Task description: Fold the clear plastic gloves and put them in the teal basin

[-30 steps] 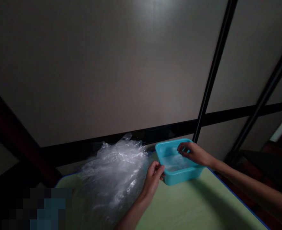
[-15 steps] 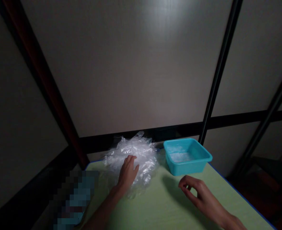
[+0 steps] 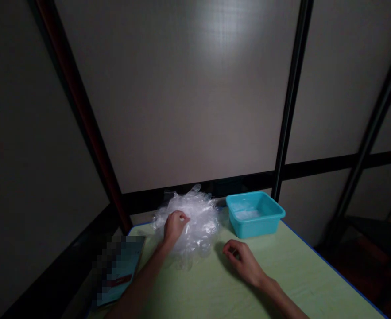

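Observation:
A heap of crumpled clear plastic film (image 3: pixel 198 219) lies at the far end of a pale green table (image 3: pixel 291 274). My left hand (image 3: pixel 173 226) rests on the heap's left side with its fingers curled, pinching a bit of the film. My right hand (image 3: pixel 241 259) lies on the table just in front of the heap, fingers loosely curled, nothing visible in it. A turquoise plastic tub (image 3: pixel 254 213) stands to the right of the heap, with some clear plastic inside it.
A partly blurred booklet or packet (image 3: pixel 118 270) lies at the table's left edge. Grey wall panels with dark frames rise close behind the table. The table's blue-edged right side drops off to a dark floor.
My left hand has closed from lying flat on the film to pinching it. My right hand has moved left toward the heap and lowered onto the table. Earlier both hands were at the tub.

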Available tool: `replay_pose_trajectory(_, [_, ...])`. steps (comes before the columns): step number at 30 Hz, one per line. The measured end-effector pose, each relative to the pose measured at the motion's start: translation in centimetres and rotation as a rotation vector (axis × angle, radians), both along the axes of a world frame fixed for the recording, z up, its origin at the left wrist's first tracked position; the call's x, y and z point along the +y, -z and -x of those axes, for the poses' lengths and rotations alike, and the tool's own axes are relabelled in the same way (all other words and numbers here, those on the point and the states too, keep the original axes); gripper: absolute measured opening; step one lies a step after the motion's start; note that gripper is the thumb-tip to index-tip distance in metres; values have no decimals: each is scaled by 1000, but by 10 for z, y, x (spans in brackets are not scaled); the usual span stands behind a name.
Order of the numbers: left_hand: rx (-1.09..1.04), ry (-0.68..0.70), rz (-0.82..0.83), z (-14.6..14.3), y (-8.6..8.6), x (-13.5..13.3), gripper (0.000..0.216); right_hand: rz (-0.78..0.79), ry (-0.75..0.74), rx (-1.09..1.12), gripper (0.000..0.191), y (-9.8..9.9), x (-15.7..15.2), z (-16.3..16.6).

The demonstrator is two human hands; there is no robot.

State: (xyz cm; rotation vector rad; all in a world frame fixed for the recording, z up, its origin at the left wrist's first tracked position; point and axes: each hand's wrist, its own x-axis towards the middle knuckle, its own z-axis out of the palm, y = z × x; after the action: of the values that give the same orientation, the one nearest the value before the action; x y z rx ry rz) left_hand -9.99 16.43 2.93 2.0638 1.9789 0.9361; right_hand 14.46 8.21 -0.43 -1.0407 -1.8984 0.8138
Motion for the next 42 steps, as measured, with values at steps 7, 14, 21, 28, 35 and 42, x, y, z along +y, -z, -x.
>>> replay_pose_trajectory(7, [17,-30,-68,4,-10,-3,28,25,4,64,16,6,-1,-3])
replay_pose_trajectory(14, [-95,38,-59,6,-33,-4,19,50,57,173,23,4,-1,-4])
replay_pose_trajectory(21, [-424,342,229,-47,-55,-45,20,147,-1,348,48,10,1,-9])
replay_pose_trajectory(28, [-900,567,639,-82,-29,-87,32,362,-108,523,64,-6,-3,-22])
replay_pose_trajectory(35, [-1267,528,811,-87,22,-91,37,663,-224,499,43,-15,-1,-63])
replay_pose_trajectory(42, [-1303,427,600,-92,32,-95,49,733,-186,563,36,0,-2,-63])
